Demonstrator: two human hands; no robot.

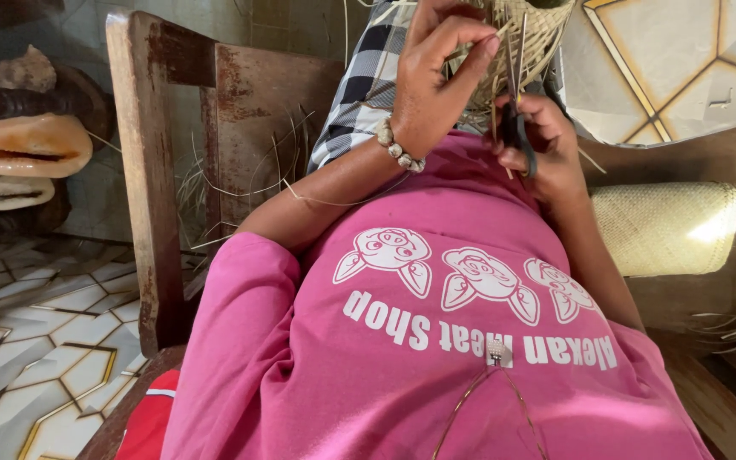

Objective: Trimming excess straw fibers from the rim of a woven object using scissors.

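Two hands meet at upper centre: left hand (436, 81) pinches pale woven straw basket (526, 38) strands, right hand (543, 140) fingers clamp dark-handled scissors (514, 111).

Left hand (436, 72) pinching, right hand (538, 140) gripping.

Two hands (436, 77), one scissors (517, 119), one basket (526, 43)

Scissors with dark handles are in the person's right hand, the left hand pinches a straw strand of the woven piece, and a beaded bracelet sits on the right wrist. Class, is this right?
One detail is wrong: the beaded bracelet sits on the left wrist, as the head view shows. The rest holds: the right hand holds the dark-handled scissors, and the left hand pinches a straw strand of the woven piece.
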